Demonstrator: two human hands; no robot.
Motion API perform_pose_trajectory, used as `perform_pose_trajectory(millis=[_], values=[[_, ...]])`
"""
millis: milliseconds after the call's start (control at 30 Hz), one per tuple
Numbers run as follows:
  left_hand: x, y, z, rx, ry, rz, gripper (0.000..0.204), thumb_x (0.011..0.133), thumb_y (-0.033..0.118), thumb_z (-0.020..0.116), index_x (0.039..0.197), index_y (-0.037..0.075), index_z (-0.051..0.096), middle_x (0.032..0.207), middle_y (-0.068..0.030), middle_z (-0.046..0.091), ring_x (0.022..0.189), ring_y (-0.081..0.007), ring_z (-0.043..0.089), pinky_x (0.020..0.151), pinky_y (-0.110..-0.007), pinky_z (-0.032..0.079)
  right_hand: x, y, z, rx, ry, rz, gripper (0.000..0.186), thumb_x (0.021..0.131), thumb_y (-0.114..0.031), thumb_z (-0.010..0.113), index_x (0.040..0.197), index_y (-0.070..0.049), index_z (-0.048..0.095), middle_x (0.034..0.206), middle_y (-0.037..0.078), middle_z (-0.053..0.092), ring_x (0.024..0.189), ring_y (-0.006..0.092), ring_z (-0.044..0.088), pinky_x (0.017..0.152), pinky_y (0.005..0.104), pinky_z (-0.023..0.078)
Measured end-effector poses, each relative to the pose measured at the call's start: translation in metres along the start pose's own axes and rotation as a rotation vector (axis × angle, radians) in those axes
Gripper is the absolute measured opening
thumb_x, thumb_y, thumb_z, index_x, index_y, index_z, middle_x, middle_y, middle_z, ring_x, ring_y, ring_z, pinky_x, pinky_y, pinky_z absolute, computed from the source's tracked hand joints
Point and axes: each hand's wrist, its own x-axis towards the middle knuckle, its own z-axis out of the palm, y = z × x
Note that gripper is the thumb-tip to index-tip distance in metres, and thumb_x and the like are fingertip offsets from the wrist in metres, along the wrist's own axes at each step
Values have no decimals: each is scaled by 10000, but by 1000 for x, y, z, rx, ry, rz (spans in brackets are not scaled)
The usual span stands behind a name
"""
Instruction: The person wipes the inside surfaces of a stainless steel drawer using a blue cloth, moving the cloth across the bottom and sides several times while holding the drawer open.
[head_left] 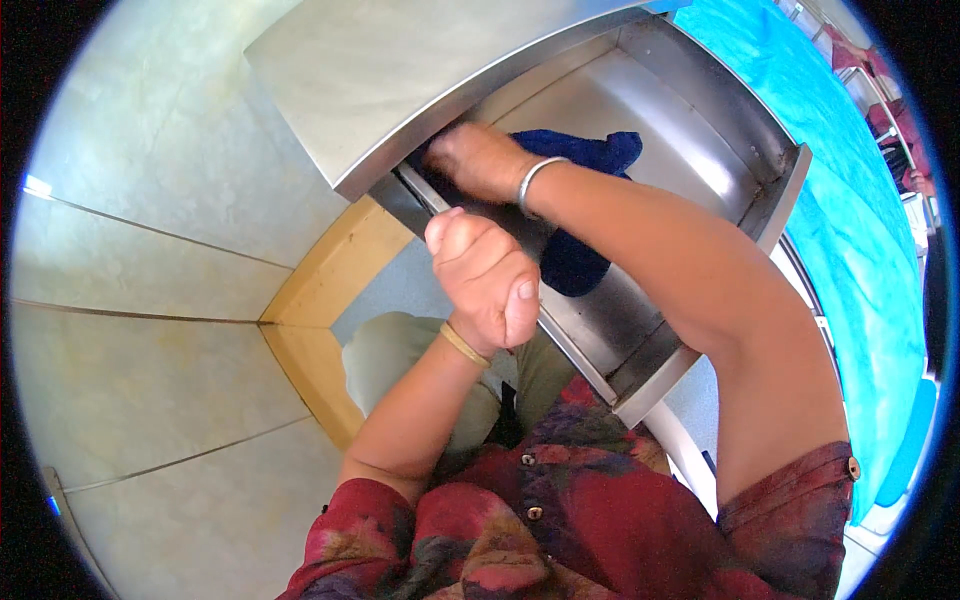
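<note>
Head view: my right hand (478,160) reaches into the metal drawer (690,130), blurred; its finger state I cannot tell. My left hand (487,280) sits at the drawer's side rim, fingers curled tight together. Blue cloth (577,263) lies inside, partly beneath my right forearm (640,215).

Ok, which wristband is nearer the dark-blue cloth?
The silver bangle behind the right hand, near the cloth; the yellow band behind the left hand is farther.

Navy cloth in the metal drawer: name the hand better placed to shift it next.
Probably the right hand: it reaches inside the metal drawer, at the navy cloth. The left hand appears occupied, closed on the drawer's side rim.
</note>
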Motion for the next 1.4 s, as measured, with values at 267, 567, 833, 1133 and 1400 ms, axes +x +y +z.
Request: perform_pose_trajectory(millis=[267,567,833,1133,1400], values=[[1,1,-4,27,-17,-5,261,745,245,416,510,132,433,580,-31,448,622,-220,444,772,-403,313,1,13,-39,379,545,654,218,734,-152,534,787,31,642,844,257,608,820,376,600,721,398,469],[-3,0,0,10,39,7,268,745,253,414,508,128,429,580,-31,434,629,-213,435,775,-405,309,14,-19,17,338,359,186,261,735,-248,547,834,-32,654,864,245,607,859,381,582,787,396,466],[-1,-2,-3,30,-27,-12,255,744,247,415,517,133,432,593,-34,447,644,-219,445,780,-404,305,2,2,-12,-347,-13,62,140,700,-95,570,802,-55,657,859,183,633,828,329,614,734,419,494],[0,3,-1,14,-32,-16,279,765,247,407,513,131,428,583,-35,444,637,-217,444,786,-406,297,-1,54,-35,-266,176,554,262,730,-194,533,848,17,635,929,224,608,883,353,586,794,409,464],[-1,1,-2,11,-11,-7,285,763,260,409,514,126,453,586,-37,453,639,-217,453,793,-405,300,1,-10,10,-188,-78,-66,140,724,-103,521,753,-41,644,800,203,619,782,348,614,690,424,494]])
